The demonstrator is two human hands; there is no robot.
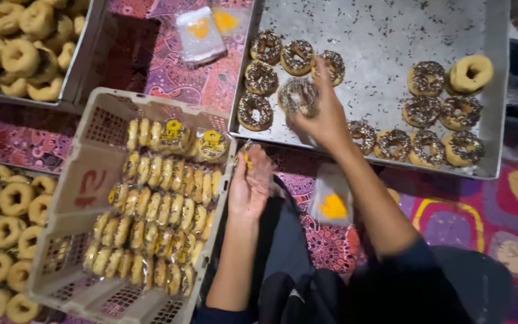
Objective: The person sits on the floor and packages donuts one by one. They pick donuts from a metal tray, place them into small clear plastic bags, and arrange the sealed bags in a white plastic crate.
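Two trays [499, 120] on patterned mat [451, 222]

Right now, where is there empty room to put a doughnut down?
The metal tray has bare room in its middle and along the top, between the sprinkled doughnuts on the left and the group on the right. The right hand lifts one doughnut there. The plastic crate is crowded with bagged doughnuts; only its left strip is bare.

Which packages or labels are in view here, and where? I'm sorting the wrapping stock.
Wrapped doughnuts: rows standing in the beige crate, clear wrap with yellow marks.
Empty bags: top centre on the patterned cloth, clear with a yellow patch.
Another bag: between the arms, the same.
Red mark: crate's inner wall.
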